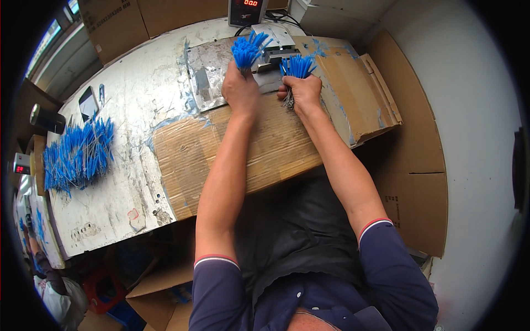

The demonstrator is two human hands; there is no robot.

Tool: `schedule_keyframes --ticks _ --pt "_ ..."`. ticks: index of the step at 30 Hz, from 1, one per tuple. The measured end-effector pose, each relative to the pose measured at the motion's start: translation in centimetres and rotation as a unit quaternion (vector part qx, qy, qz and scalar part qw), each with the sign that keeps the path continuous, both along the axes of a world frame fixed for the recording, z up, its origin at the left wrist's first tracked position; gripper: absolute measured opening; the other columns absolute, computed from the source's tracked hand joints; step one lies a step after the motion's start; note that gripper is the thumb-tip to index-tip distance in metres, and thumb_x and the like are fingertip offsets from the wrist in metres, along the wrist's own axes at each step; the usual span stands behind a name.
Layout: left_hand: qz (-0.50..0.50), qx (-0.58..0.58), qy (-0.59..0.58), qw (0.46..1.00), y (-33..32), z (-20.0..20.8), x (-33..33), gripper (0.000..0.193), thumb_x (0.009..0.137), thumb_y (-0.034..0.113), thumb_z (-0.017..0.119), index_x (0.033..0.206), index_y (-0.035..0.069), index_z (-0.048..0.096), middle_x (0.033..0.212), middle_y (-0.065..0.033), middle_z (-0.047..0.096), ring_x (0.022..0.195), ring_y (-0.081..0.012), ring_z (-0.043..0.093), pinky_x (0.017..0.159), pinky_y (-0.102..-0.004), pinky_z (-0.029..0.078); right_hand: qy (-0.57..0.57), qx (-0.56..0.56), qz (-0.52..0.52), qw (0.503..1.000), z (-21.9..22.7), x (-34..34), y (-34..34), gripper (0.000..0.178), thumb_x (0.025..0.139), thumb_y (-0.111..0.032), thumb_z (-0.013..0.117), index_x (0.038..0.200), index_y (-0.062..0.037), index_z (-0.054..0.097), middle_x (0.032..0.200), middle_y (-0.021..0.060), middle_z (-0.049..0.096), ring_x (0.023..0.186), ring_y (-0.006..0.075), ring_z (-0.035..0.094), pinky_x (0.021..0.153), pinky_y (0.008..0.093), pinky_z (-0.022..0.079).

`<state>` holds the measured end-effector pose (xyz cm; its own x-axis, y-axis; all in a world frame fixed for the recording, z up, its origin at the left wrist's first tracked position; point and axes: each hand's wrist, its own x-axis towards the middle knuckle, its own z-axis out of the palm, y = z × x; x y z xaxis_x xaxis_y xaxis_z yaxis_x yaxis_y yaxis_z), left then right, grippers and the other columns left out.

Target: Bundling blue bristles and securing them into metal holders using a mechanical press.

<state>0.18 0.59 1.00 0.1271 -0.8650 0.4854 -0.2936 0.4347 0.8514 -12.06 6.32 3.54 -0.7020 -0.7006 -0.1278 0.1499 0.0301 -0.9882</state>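
Navy shirt (pixel 326 293) lies nearest; blue bundles (pixel 248 52) (pixel 298 67) jut beyond each grip (pixel 241 94) (pixel 305 92).

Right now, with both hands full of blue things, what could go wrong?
The left hand holds a bunch of blue pieces whose tips fan out, so some might slip loose. The right hand holds another bunch with thin ends hanging below, which could tangle. The big blue pile lies loosely on the table, so a bump might scatter it.
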Motion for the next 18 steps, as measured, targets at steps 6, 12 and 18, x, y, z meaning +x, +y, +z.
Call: schedule_keyframes --ticks 6,12,18 --pt "0.019 0.017 -0.011 1.000 -0.1 0.1 0.1 0.016 0.088 0.008 0.067 0.103 0.006 0.061 0.090 -0.0193 0.068 0.087 -0.0420 0.066 0.076 -0.0492 0.049 -0.011 -0.021 0.006 1.000 0.0 -0.1 0.1 0.005 0.076 0.008 0.067 0.076 0.0057 0.062 0.066 0.0146 0.065 0.050 0.0228 0.066 0.040 0.0343 0.056" --pt "0.036 0.000 -0.086 0.996 -0.4 -0.2 0.0 0.011 0.085 0.005 0.065 0.094 0.004 0.059 0.086 -0.0178 0.066 0.084 -0.0407 0.063 0.074 -0.0506 0.046 -0.017 0.025 0.025 0.999 0.4 -0.5 0.0 0.008 0.080 0.005 0.070 0.079 0.0087 0.063 0.070 0.0181 0.066 0.053 0.0246 0.067 0.046 0.0358 0.059" --pt "-0.016 -0.030 -0.174 0.984 -0.2 -0.6 -0.3 0.016 0.085 0.014 0.069 0.095 0.006 0.062 0.087 -0.0205 0.067 0.085 -0.0421 0.063 0.074 -0.0531 0.047 -0.098 -0.024 0.034 0.994 0.1 -1.0 0.6 0.009 0.077 0.006 0.071 0.082 0.0081 0.064 0.073 0.0181 0.067 0.056 0.0271 0.069 0.045 0.0366 0.059"
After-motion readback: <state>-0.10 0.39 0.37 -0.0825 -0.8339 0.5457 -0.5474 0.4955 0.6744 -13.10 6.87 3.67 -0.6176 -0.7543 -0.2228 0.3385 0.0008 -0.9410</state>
